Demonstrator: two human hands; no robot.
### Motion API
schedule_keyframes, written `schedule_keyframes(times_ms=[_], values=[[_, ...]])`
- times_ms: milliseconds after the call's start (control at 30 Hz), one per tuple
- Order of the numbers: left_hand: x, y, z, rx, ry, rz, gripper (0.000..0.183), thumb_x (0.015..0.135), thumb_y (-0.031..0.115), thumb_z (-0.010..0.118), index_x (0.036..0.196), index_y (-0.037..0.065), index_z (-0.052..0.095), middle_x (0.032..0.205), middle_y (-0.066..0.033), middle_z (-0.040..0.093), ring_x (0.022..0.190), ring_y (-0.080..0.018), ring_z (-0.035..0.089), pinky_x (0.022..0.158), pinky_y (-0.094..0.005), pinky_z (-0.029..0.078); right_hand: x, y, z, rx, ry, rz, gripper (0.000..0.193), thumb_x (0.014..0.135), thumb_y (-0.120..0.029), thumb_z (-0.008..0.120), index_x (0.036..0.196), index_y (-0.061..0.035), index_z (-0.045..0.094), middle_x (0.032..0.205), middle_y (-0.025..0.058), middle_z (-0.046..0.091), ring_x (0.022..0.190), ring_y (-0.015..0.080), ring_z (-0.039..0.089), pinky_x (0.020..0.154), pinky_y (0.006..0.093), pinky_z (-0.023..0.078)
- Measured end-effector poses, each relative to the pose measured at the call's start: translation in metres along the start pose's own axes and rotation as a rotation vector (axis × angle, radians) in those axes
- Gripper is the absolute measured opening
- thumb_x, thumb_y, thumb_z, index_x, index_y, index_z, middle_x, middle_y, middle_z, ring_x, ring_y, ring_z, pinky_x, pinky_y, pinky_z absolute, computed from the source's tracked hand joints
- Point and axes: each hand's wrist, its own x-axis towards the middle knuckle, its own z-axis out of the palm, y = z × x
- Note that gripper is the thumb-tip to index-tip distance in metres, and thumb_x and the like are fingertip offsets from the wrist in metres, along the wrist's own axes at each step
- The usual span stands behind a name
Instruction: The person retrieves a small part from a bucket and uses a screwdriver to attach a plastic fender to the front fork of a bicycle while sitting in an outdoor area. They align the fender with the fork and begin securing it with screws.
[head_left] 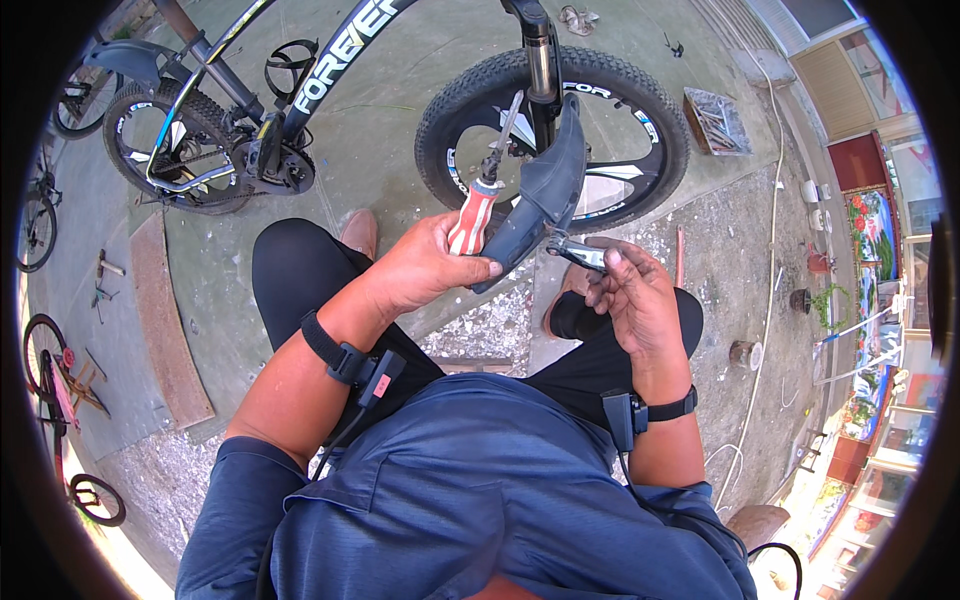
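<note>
My left hand (428, 262) is closed around a screwdriver with a red-and-white striped handle (474, 218), its shaft pointing up and away. Its thumb also presses on the near end of a dark bicycle mudguard (553, 182), which slants up toward the front wheel (640, 130). My right hand (640, 300) pinches a small silver-and-black metal piece (580, 253) between thumb and fingers. That piece reaches to the mudguard's right edge; whether it is fastened there I cannot tell. Beyond my knees stands the bicycle, with its dark lettered frame (345, 62) and black suspension fork (541, 65).
A tray of small parts (717, 122) lies right of the front wheel. Across the right side of the ground runs a pale hose (768, 300). A hammer (110, 265) and a long rusty board (168, 320) lie at left. More bicycles (40, 225) stand along the left edge.
</note>
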Motion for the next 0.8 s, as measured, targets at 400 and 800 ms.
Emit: schedule_keyframes(times_ms=[400, 800], values=[[-0.002, 0.009, 0.004, -0.054, 0.003, -0.053, 0.031, 0.074, 0.013, 0.078, 0.087, 0.009, 0.051, 0.078, 0.0046, 0.047, 0.071, -0.0052, 0.045, 0.065, -0.0229, 0.039, -0.007, -0.003, 0.003, -0.164, -0.046, -0.041, 0.027, 0.09, -0.009, 0.061, 0.116, -0.0004, 0.057, 0.082, 0.0076, 0.061, 0.062, 0.0136, 0.06, 0.055, 0.0245, 0.048], [-0.003, 0.012, 0.007, -0.084, 0.021, -0.045, 0.032, 0.074, 0.011, 0.077, 0.095, 0.006, 0.053, 0.081, 0.0026, 0.051, 0.075, -0.0068, 0.05, 0.07, -0.024, 0.043, -0.016, -0.001, 0.012, -0.53, -0.144, -0.256, 0.036, 0.074, 0.002, 0.074, 0.108, 0.0004, 0.062, 0.09, 0.0064, 0.061, 0.07, 0.0108, 0.059, 0.06, 0.0235, 0.049]])
